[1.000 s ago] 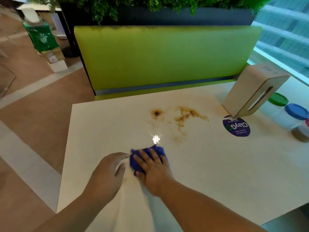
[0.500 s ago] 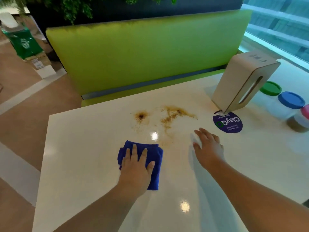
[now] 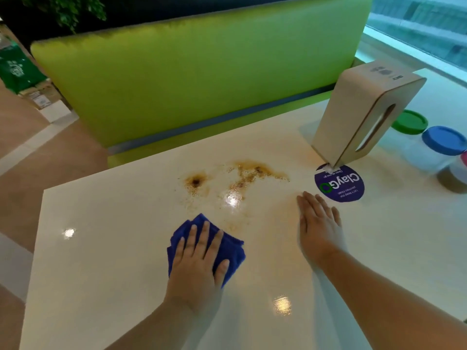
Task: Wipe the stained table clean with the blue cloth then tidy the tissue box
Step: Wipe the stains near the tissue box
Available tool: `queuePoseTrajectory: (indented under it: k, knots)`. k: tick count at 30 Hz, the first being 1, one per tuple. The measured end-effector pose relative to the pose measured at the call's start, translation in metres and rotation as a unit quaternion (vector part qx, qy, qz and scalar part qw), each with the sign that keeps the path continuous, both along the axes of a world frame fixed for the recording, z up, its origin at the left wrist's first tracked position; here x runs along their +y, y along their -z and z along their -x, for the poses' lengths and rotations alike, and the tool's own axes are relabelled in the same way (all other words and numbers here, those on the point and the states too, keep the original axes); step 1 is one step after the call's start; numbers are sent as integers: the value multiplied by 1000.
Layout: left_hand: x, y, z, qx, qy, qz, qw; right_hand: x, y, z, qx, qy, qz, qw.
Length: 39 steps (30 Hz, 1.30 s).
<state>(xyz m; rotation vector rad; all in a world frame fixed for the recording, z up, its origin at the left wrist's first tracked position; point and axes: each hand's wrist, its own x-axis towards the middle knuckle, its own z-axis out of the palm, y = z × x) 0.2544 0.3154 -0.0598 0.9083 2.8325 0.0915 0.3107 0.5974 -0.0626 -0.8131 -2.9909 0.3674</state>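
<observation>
While flat, cloth (image 3: pixel 188 229) under left grip (image 3: pixel 199 269).

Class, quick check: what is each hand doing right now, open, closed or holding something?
Left hand: open, fingers straight, pressing flat on the blue cloth.
Right hand: open, palm down on the table, holding nothing.

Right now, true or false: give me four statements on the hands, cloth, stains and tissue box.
1. The left hand lies flat on the blue cloth. True.
2. The blue cloth covers the brown stains. False: the stains lie bare on the table beyond it.
3. The right hand grips the tissue box. False: it rests flat on the table, apart from the box.
4. The tissue box stands on end beside the purple sticker. True.
</observation>
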Motion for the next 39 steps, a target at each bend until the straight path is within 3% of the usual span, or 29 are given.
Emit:
queuePoseTrajectory:
  k: [2, 7, 11, 17, 22, 27, 33, 37, 39]
  knots:
    - [9, 1, -2, -8, -26, 2, 1000, -2, 1, 0, 7, 4, -11, 1000]
    - [8, 3, -6, 8, 59, -9, 998, -3, 2, -1, 24, 9, -14, 1000]
    - [14, 0, 11, 13, -39, -20, 999, -3, 2, -1, 27, 9, -17, 999]
    - [2, -5, 3, -28, 153, -16, 988, -4, 2, -2, 20, 3, -26, 999]
    - [12, -7, 19, -15, 11, -39, 999, -3, 3, -1, 20, 3, -30, 999]
    - [9, -7, 11, -26, 163, -28, 986, -4, 1, -1, 17, 6, -27, 999]
    - [29, -5, 22, -16, 23, -49, 998, -3, 1, -2, 21, 1, -29, 999]
    - [22, -5, 13, -29, 146, -44, 988, -4, 1, -1, 28, 2, -29, 999]
    - [19, -6, 26, -25, 144, -50, 988, -4, 2, -1, 35, 4, -29, 999]
